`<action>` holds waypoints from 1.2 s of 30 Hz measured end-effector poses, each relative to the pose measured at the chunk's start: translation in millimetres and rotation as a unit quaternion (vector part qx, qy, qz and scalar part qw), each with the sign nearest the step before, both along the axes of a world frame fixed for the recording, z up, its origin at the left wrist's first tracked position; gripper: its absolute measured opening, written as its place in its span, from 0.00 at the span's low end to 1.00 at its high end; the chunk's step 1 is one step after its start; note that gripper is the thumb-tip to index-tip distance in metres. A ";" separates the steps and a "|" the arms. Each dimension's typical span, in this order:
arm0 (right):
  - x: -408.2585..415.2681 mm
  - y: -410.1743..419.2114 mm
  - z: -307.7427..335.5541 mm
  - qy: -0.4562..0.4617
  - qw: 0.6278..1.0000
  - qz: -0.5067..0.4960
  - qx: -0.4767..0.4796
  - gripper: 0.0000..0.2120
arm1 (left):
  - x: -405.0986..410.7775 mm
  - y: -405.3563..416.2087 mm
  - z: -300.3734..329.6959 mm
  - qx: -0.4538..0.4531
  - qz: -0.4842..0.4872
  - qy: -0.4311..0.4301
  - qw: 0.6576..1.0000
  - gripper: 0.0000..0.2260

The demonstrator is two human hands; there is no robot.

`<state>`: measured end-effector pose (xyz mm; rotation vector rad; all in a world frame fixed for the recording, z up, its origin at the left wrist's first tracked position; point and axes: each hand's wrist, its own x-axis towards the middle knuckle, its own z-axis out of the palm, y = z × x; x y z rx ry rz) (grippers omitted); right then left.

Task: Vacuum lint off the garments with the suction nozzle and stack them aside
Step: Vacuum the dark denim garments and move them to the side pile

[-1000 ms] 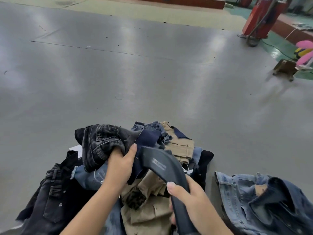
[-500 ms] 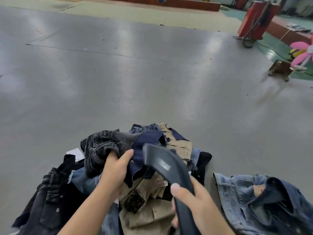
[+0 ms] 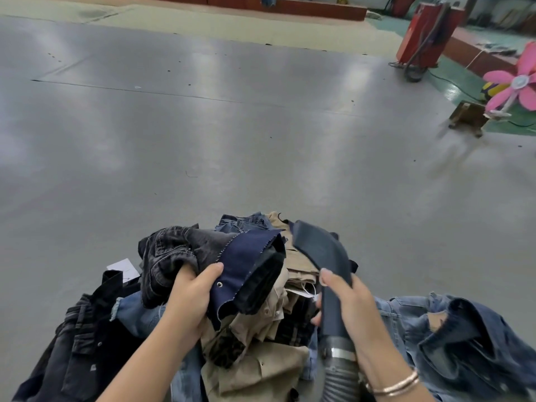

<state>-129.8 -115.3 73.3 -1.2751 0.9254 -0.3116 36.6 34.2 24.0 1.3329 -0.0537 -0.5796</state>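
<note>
A: Grip check: left hand [image 3: 190,297] bunches the dark denim garment [image 3: 214,256] above the clothes pile [image 3: 246,329] on the floor [image 3: 203,140]; right hand [image 3: 352,309] wraps the suction nozzle [image 3: 320,250], mouth up, off the cloth.

B: Pull one panel taut, lay the mouth flat, slow strokes.

A: Then stack beside the blue jacket [image 3: 452,338].
</note>
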 end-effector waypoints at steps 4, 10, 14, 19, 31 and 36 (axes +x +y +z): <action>-15.6 4.5 9.7 -0.026 0.999 0.034 0.014 0.14 | 2.2 1.8 2.1 0.010 0.011 0.005 1.000 0.08; -10.3 54.4 -3.4 0.007 0.988 0.155 0.027 0.16 | -2.1 -1.8 3.7 0.003 0.017 0.039 0.999 0.06; -2.3 43.0 -7.7 0.001 0.994 0.107 0.025 0.09 | -4.2 -1.6 3.9 0.008 0.001 0.031 0.999 0.06; 7.8 24.6 -11.2 -0.002 0.998 0.048 0.041 0.07 | -8.4 -2.2 1.4 0.026 -0.012 0.028 0.999 0.06; -15.8 16.8 11.3 -0.044 0.994 0.091 0.044 0.15 | -1.6 0.9 6.9 0.015 0.017 0.041 0.999 0.08; -7.5 53.6 -5.7 0.009 0.991 0.128 0.032 0.10 | -3.3 -0.6 8.6 0.002 0.016 0.058 0.998 0.07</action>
